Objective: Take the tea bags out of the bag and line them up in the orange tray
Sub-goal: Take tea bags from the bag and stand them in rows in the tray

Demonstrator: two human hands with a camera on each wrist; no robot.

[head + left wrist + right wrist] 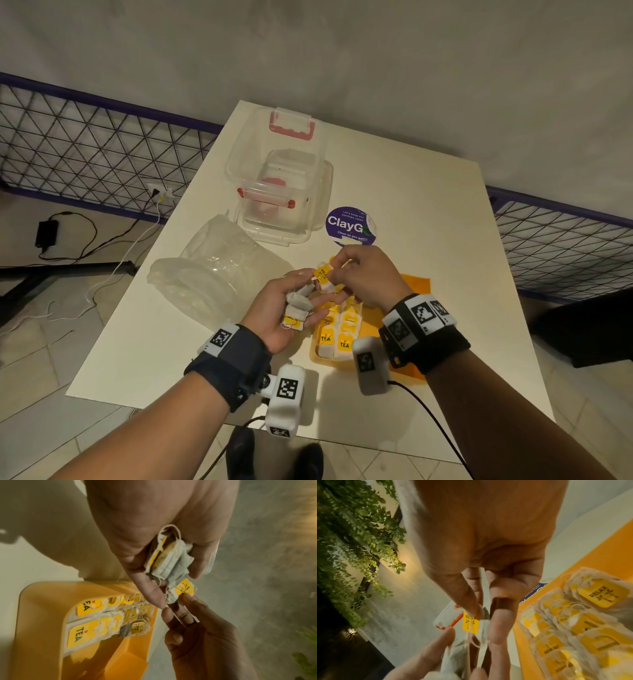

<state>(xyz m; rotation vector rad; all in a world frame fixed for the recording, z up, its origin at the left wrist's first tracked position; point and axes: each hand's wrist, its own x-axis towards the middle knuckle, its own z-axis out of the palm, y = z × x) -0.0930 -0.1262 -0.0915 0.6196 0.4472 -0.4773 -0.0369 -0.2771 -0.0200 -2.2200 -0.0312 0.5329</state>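
Mid-frame we see left hand (pixel 279 310) palm-up, cupping tea bags (pixel 297 308); right hand (pixel 363 274) pinches one bag's yellow tag (pixel 322 273) above orange tray (pixel 416 284).

On your white table (pixel 394 192), smooth and matt, the orange tray (pixel 42 609) shows as moulded plastic with a soft sheen. The tea bags (pixel 169 561) you hold are thin, crinkled filter paper with fine cotton-like strings; their yellow tags (pixel 603 593) look like smooth printed card. The bag (pixel 212 274) beside you is clear, glossy, wrinkled plastic film. The clear container (pixel 277 185) is hard transparent plastic with red plastic clips. Your wrist bands (pixel 236 359) look like dark matt cloth.
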